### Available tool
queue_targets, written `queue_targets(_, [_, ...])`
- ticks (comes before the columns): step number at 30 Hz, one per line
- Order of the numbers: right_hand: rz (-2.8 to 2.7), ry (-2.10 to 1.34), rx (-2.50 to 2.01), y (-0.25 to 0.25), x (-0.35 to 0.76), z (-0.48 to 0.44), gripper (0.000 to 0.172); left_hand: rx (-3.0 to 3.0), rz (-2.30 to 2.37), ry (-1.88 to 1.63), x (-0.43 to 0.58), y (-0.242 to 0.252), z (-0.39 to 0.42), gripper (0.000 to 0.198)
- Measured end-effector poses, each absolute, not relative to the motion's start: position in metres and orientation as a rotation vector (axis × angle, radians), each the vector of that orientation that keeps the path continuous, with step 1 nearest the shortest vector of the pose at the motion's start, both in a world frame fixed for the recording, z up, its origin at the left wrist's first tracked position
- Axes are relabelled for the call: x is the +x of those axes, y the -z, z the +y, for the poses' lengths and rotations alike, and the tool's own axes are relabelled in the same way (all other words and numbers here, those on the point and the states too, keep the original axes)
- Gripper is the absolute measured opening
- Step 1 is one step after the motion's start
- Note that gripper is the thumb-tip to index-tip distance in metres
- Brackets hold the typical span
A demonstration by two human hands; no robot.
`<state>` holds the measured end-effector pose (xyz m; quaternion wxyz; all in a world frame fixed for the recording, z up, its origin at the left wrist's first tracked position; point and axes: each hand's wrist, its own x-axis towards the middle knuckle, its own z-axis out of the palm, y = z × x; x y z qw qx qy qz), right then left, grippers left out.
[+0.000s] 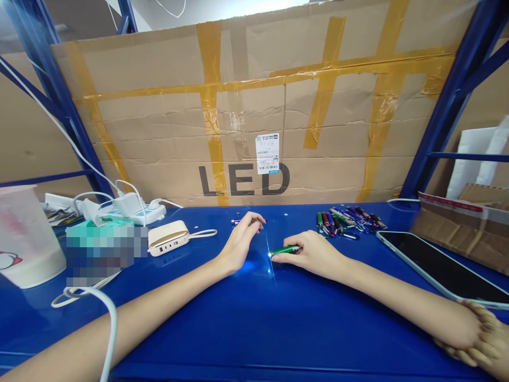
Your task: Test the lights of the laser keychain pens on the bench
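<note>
While a taped brown cardboard panel [170, 143] rises at twelve o'clock behind the glossy blue tabletop [254, 334], the right hand [316, 253], at three o'clock from the half-open, curled left hand [242, 241], pinches a lit green metal penlight [284, 250] aimed toward nine o'clock; a purple-blue tubular penlight [236, 222] lies partly behind the left hand, contact unclear.

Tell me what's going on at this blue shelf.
The right hand holds a lit green mini flashlight, its glowing end toward the left hand. The left hand is loosely curved in front of a purplish mini flashlight; contact is unclear. A pile of mini flashlights lies farther back, left of the smartphone.
</note>
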<state>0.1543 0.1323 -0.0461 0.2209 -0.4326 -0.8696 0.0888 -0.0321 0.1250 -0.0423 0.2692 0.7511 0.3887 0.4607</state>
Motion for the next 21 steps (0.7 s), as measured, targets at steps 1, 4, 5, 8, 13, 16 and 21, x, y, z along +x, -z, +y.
queue_targets(1, [-2.404, -0.254, -1.191, 0.0462, 0.1545, 0.1324, 0.054, 2.025, 1.05, -1.239, -0.032, 0.042, 0.1247, 0.025])
queue_targets(4, [-2.402, -0.271, -1.183, 0.0465, 0.1549, 0.133, 0.052, 2.026, 1.049, -1.233, -0.0317, 0.0412, 0.1239, 0.024])
queue_targets(5, [-2.4, -0.272, -1.18, 0.0466, 0.155, 0.1332, 0.052, 2.027, 1.049, -1.232, -0.0317, 0.041, 0.1237, 0.024])
queue_targets(8, [-2.392, -0.271, -1.18, 0.0468, 0.1551, 0.1339, 0.051, 2.029, 1.058, -1.228, -0.0315, 0.0407, 0.1235, 0.023])
queue_targets(13, [-2.397, -0.321, -1.153, 0.0472, 0.1565, 0.1343, 0.047, 2.024, 1.08, -1.216, -0.0315, 0.0414, 0.124, 0.023])
queue_targets(16, [-2.405, -0.344, -1.15, 0.0472, 0.1571, 0.134, 0.046, 2.017, 1.097, -1.214, -0.0315, 0.0419, 0.1244, 0.023])
queue_targets(21, [-2.406, -0.351, -1.164, 0.0461, 0.1569, 0.1332, 0.046, 2.008, 1.122, -1.208, -0.0312, 0.0424, 0.1253, 0.023])
